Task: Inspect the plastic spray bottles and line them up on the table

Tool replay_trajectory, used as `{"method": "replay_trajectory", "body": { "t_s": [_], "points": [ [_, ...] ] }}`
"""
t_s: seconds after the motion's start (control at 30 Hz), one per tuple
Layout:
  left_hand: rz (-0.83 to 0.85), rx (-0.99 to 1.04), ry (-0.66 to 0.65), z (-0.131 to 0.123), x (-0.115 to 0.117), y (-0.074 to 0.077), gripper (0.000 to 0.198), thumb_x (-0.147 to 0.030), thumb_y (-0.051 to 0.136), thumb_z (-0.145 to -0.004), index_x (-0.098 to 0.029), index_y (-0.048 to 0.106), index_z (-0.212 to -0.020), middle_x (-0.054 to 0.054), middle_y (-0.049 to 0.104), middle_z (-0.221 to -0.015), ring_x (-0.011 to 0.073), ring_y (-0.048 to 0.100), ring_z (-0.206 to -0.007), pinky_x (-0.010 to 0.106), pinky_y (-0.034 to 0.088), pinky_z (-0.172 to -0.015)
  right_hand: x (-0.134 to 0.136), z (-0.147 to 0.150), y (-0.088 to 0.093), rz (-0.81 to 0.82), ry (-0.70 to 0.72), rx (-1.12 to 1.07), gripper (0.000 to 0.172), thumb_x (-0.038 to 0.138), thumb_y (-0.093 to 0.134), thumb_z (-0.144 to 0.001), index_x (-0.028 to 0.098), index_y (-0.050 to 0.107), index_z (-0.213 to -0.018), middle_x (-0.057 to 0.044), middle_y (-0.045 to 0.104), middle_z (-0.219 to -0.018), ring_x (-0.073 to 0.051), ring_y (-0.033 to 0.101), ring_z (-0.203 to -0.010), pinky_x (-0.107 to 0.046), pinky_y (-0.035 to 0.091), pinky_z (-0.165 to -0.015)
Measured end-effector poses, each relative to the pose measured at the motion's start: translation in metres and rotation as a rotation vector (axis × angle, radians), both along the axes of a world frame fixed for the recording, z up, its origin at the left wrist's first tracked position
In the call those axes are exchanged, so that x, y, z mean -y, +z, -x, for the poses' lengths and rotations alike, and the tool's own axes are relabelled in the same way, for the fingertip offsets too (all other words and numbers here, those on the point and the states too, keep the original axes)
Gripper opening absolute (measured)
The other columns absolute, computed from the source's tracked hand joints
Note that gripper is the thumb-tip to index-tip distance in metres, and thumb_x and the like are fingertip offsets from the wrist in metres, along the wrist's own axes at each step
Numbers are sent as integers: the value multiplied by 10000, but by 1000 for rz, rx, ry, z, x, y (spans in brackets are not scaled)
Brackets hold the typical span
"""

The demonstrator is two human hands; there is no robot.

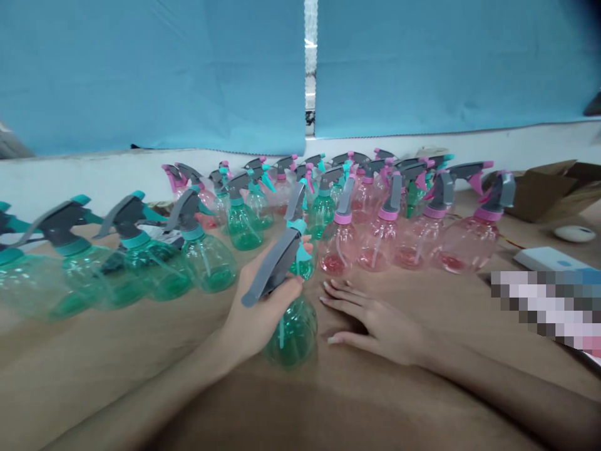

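My left hand is wrapped round the neck of a green spray bottle with a grey and teal trigger head. The bottle stands near the middle of the table, tilted slightly if at all; I cannot tell whether its base touches the wood. My right hand lies flat on the table to the right of that bottle, fingers spread and holding nothing. Just beyond the right hand is a pink spray bottle, first in a row of several pink ones. Another green spray bottle stands to the left of my left hand.
Several green spray bottles form a row at left, and mixed pink and green ones crowd the back. On the right are a cardboard box, a white computer mouse and a white box. Blue curtains hang behind.
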State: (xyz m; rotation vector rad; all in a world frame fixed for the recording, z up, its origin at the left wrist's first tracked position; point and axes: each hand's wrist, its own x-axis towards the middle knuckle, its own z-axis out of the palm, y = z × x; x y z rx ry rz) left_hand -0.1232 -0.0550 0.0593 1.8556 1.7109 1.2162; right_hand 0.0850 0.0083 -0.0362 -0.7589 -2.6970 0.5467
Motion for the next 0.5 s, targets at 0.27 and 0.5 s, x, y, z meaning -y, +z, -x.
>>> {"method": "replay_trajectory", "body": {
  "t_s": [0.27, 0.5],
  "points": [
    [27, 34, -45, -1, 0, 4, 128, -286, 461, -782, -248, 560, -854, -19, 563, -738, 163, 532, -660, 276, 412, -584, -1, -1, 1, 18, 10, -32, 663, 575, 475, -870, 239, 327, -1421, -43, 308, -1483, -240, 263, -1372, -466, 233, -1125],
    [29, 54, -25, 2, 1, -1, 140, -287, 490, -790, -261, 603, -869, -12, 608, -736, 177, 572, -676, 273, 415, -545, -3, -1, 0, 13, 17, -54, 648, 556, 490, -872, 259, 320, -1424, -39, 320, -1480, -242, 277, -1366, -476, 241, -1120]
  ]
}}
